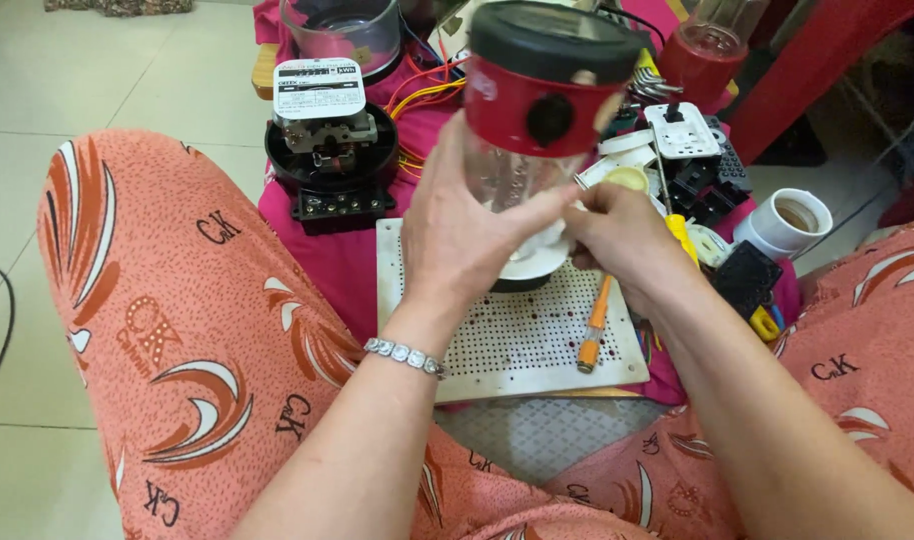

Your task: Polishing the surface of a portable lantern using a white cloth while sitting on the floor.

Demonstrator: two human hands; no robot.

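Two hands: left hand [457, 225] clasps the clear plastic jar with red-and-black base [532, 110], axis near upright, base uppermost; right hand [622, 240] pinches its white lower end above the white perforated board [497, 335], beside an orange-handled screwdriver [594, 325].

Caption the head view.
Left hand grips a red-collared blender jar over a perforated white board; right hand works underneath.

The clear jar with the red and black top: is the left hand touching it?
Touching. The head view shows the left hand wrapped around the clear jar, with the thumb and fingers pressed on its clear wall and no gap.
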